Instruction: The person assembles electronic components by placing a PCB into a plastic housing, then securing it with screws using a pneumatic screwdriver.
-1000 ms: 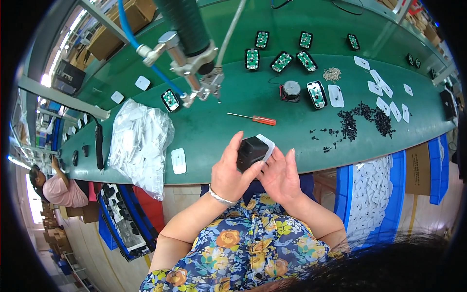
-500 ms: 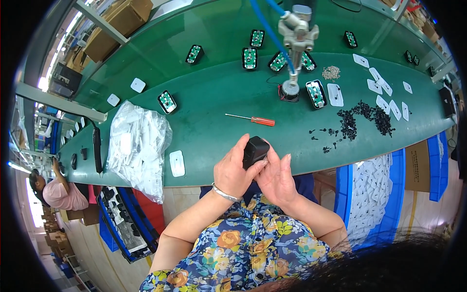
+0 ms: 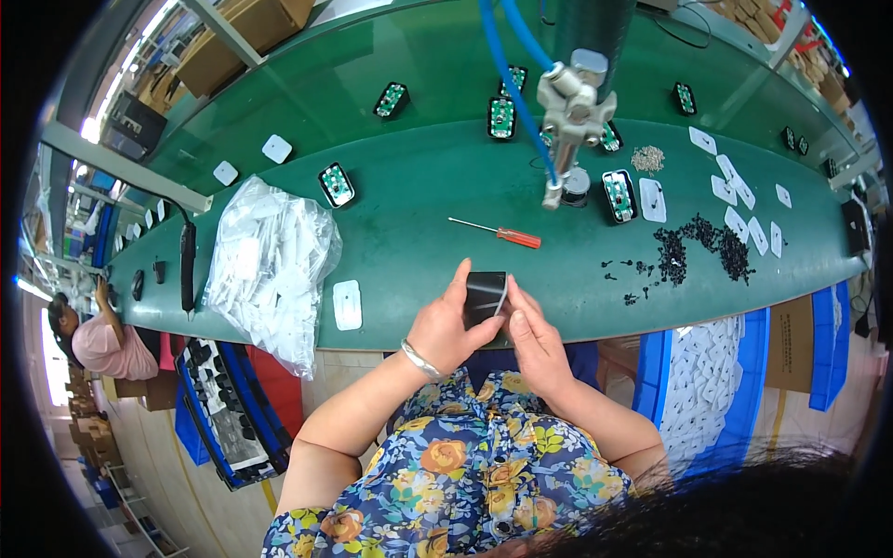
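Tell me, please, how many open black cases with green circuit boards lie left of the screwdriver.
2. One case lies just beyond the plastic bag, at its right; a second case sits farther back, to the right. The bag could hide more.

So the head view's got a black casing [image 3: 485, 296] held in the left-hand grip [image 3: 443, 329] with the right-hand grip [image 3: 539, 352] right at its side, a red-handled screwdriver [image 3: 517, 238] lying just past them on the green counter [image 3: 400, 270], and a clear plastic bag [image 3: 270, 265] off left.
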Demonstrator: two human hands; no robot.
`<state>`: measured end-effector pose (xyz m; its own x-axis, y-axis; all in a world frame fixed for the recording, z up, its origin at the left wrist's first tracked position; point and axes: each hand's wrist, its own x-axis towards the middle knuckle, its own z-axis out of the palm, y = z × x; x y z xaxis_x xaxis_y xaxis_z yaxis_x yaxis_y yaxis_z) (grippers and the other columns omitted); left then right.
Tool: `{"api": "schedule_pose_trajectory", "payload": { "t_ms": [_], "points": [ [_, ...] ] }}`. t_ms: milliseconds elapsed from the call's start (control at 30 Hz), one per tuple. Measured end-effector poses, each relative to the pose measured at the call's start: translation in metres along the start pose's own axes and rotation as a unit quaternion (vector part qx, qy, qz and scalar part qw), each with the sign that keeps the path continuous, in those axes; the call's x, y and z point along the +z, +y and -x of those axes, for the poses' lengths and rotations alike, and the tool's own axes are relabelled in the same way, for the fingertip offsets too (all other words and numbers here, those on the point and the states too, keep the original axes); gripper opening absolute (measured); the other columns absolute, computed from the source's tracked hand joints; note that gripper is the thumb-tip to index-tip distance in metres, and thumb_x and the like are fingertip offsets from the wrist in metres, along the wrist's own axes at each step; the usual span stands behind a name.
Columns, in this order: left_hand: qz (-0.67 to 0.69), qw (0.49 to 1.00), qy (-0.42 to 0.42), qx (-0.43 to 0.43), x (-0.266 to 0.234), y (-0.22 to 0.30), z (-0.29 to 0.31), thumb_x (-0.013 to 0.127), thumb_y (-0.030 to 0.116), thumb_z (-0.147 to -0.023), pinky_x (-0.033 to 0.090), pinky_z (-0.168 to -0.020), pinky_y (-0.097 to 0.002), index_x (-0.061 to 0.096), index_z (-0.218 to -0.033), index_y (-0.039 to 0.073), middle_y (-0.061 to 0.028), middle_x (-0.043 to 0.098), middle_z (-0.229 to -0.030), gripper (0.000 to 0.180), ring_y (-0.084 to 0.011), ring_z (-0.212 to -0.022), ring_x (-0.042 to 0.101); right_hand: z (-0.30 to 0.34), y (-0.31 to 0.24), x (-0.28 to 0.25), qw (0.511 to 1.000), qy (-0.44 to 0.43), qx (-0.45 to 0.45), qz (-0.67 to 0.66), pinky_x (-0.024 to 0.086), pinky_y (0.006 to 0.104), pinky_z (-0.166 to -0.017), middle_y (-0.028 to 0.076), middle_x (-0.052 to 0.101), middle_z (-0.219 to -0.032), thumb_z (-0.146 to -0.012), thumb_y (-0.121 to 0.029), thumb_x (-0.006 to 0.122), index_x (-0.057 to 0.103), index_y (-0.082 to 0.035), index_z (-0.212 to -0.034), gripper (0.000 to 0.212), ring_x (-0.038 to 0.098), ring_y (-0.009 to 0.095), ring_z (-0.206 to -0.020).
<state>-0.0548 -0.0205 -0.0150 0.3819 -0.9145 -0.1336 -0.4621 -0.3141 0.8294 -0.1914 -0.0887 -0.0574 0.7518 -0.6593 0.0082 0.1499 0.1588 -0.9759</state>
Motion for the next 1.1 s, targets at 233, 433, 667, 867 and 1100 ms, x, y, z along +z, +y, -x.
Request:
{"api": "schedule_pose_trajectory", "payload": {
  "t_ms": [233, 433, 667, 867, 1100],
  "points": [
    [0.418, 0.904, -0.057, 0.071, -0.005, -0.003, 0.007, 0.048, 0.002, -0.081, 0.039, -0.085, -0.0261, 0.021, -0.132, 0.004, -0.0097, 0.044, -0.116, 0.058, -0.0144, -0.101, 0.046, -0.007, -0.018, 0.016, 0.963, 0.065, -0.146, 0.216, 0.039, 0.028, -0.079, 0.011, 0.05, -0.103, -0.078, -0.004, 0.058, 0.053, -0.007, -0.114, 0.036, 0.047, 0.021, -0.092],
    [0.398, 0.917, -0.007, 0.027, -0.001, -0.019, 0.01, 0.047, 0.009, -0.085, 0.045, -0.079, -0.0286, 0.036, -0.12, 0.004, -0.0119, 0.053, -0.104, 0.037, -0.0179, -0.095, 0.054, -0.009, -0.028, 0.025, 0.968, 0.024, -0.107, 0.224, 0.04, 0.0273, -0.075, 0.01, 0.051, -0.098, -0.076, -0.006, 0.06, 0.056, -0.006, -0.107, 0.032, 0.048, 0.02, -0.085],
    [0.604, 0.794, -0.015, -0.059, -0.021, -0.032, 0.017, 0.044, 0.016, -0.087, 0.051, -0.068, -0.034, 0.039, -0.116, 0.007, -0.0167, 0.055, -0.1, 0.03, -0.0283, -0.083, 0.06, -0.107, -0.159, 0.009, 0.903, 0.034, -0.383, 0.19, 0.033, 0.0365, -0.094, 0.016, 0.041, -0.117, -0.077, -0.032, 0.061, 0.033, 0.004, -0.122, 0.064, 0.043, 0.025, -0.11],
    [0.568, 0.816, -0.058, -0.094, -0.041, -0.03, 0.023, 0.044, 0.017, -0.087, 0.049, -0.047, -0.0258, 0.037, -0.116, 0.01, -0.0159, 0.058, -0.089, 0.031, -0.0238, -0.067, 0.062, -0.197, -0.232, 0.014, 0.939, -0.129, -0.282, 0.15, 0.038, 0.0364, -0.092, 0.016, 0.05, -0.112, -0.078, -0.035, 0.059, 0.03, 0.002, -0.125, 0.066, 0.05, 0.025, -0.103],
    [0.593, 0.788, -0.056, -0.153, -0.037, -0.037, 0.017, 0.047, 0.018, -0.086, 0.051, -0.047, -0.0257, 0.037, -0.117, 0.011, -0.0134, 0.058, -0.088, 0.033, -0.0217, -0.063, 0.062, -0.184, -0.218, 0.023, 0.913, -0.33, -0.212, -0.111, 0.04, 0.0255, -0.055, 0.005, 0.043, -0.071, -0.077, -0.026, 0.052, 0.027, 0.006, -0.124, 0.062, 0.045, 0.012, -0.058]
  ]
}}
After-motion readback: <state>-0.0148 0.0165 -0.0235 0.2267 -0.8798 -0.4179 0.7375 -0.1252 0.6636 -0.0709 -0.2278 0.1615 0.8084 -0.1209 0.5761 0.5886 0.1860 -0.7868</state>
